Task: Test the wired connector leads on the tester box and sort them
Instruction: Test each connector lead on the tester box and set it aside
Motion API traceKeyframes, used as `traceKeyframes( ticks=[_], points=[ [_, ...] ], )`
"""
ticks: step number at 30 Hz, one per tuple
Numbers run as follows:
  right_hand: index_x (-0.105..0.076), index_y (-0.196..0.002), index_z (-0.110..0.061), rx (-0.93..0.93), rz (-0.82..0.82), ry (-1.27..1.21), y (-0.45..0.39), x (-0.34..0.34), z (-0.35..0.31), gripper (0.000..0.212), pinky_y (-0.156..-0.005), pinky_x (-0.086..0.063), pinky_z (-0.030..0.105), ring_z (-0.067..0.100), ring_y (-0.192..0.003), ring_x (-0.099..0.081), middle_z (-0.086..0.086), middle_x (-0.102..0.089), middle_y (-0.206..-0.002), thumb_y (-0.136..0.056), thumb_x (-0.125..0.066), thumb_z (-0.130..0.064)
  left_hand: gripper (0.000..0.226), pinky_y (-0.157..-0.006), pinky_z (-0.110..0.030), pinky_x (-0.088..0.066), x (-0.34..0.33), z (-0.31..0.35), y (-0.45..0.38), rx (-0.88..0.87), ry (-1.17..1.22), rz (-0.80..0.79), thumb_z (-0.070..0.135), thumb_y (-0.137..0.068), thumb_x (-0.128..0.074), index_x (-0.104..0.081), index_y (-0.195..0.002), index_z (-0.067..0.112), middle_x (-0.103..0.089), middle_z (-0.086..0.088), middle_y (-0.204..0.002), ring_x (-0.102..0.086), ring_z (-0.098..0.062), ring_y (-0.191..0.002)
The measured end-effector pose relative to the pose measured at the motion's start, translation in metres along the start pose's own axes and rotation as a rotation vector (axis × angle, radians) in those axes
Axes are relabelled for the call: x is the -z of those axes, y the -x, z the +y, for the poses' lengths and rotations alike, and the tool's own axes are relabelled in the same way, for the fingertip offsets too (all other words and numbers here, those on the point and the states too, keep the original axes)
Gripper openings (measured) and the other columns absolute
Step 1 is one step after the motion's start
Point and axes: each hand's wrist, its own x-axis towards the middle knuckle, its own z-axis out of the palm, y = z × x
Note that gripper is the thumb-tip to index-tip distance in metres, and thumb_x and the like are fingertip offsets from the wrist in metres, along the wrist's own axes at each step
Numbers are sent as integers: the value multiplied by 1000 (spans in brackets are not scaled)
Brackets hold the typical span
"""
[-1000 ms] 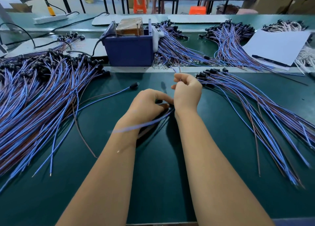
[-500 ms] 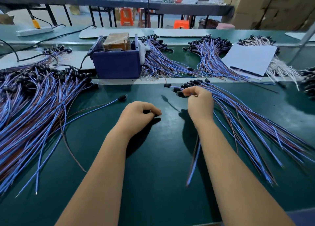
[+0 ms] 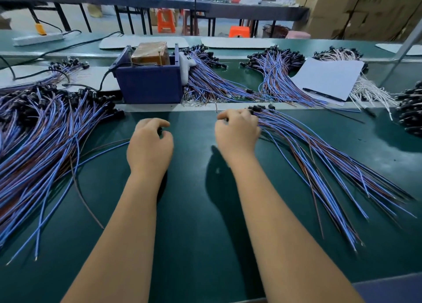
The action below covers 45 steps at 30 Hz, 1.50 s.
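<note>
- While the tester box point(image 3: 149, 83) stood behind both hands, the left hand point(image 3: 149, 146) pinched 1 lead's black connector, seemingly for testing;
- right of it, the right hand point(image 3: 237, 132) lay curled on the sorted bundle point(image 3: 319, 156); its grip unclear.

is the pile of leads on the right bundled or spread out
Spread out: the right pile of leads fans loose across the mat, no tie visible.

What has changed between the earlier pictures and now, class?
The right hand carried a lead from the centre to the right pile and rests on its connector ends. The left hand slid left onto the loose lead; its grip is hidden. Tester box and left pile unchanged.
</note>
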Motion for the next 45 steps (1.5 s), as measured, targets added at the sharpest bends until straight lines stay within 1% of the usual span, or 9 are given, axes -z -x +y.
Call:
traceKeyframes(
  ticks=[5, 13, 20, 23, 26, 28, 31, 35, 45],
  points=[
    [-71, -95, -19, -7, -381, -369, 19, -39, -32, 24, -76, -47, 30, 22, -89, -61, -1, -69, -93, -89, -48, -14, 52, -94, -43, -40, 5, -4, -3, 114, -227, -104, 11, -88, -47, -47, -140, 16, -50, -10, -141, -44, -38, -119],
    [-68, -90, -20, 10, -286, -330, 21, -46, -27, 24, -68, -46, 31, 20, -83, -60, -5, -67, -86, -89, -45, -16, 34, -97, -42, -38, 1, -8, -8, 107, -251, -127, 14, -100, -41, -59, -130, 9, -51, -19, -127, -51, -38, -113],
    [-65, -87, -17, -54, -308, -733, 24, -37, -24, 22, -59, -49, 28, 15, -59, -59, 1, -68, -68, -94, -45, -10, 18, -76, -12, -47, 10, 7, -13, 271, 865, 33, 4, -100, -50, -64, -108, 12, -65, 7, -89, -58, -3, -76],
    [-63, -101, -16, -141, -498, -1046, 27, -33, -33, 29, -63, -47, 27, 20, -68, -65, 9, -71, -81, -104, -36, -25, 26, -77, -21, -54, 21, 15, -9, 325, 1529, -275, 9, -98, -46, -72, -94, 8, -70, -1, -82, -64, -9, -73],
    [-65, -106, -17, -187, -686, -1244, 27, -31, -38, 47, -86, -53, 38, 20, -88, -67, 9, -72, -96, -107, -24, -40, 39, -74, -26, -55, 30, 23, -2, 261, 1729, -632, 31, -91, -48, -77, -82, 7, -69, -5, -77, -65, -15, -70],
    [-64, -105, -10, -186, -693, -1342, 26, -28, -36, 46, -90, -53, 37, 15, -82, -66, 4, -70, -87, -107, -26, -36, 42, -66, -26, -54, 32, 29, 3, 215, 1626, -806, 39, -86, -53, -76, -72, 6, -66, -5, -68, -62, -16, -64],
    [-62, -98, -8, -274, -714, -1402, 24, -19, -32, 33, -53, -52, 24, 17, -58, -62, 5, -65, -65, -104, -38, -30, 44, -58, -24, -49, 30, 34, 9, 144, 1249, -1016, 42, -85, -59, -74, -62, 8, -60, -6, -60, -55, -17, -57],
    [-66, -98, -11, -384, -613, -1438, 21, -18, -26, 19, -60, -57, 24, 15, -70, -71, 4, -74, -81, -99, -51, -21, 54, -50, -19, -42, 25, 37, 14, 151, 866, -1161, 45, -89, -45, -72, -57, 12, -57, -7, -59, -51, -17, -51],
    [-60, -96, -14, -160, -239, -896, 20, -26, -17, 22, -38, -38, 20, 13, -35, -48, -3, -61, -56, -86, -52, 5, 43, -66, -24, -52, 6, 28, 9, 207, 709, -822, 34, -89, -53, -60, -50, 18, -63, -3, -61, -63, -17, -65]
  ],
)
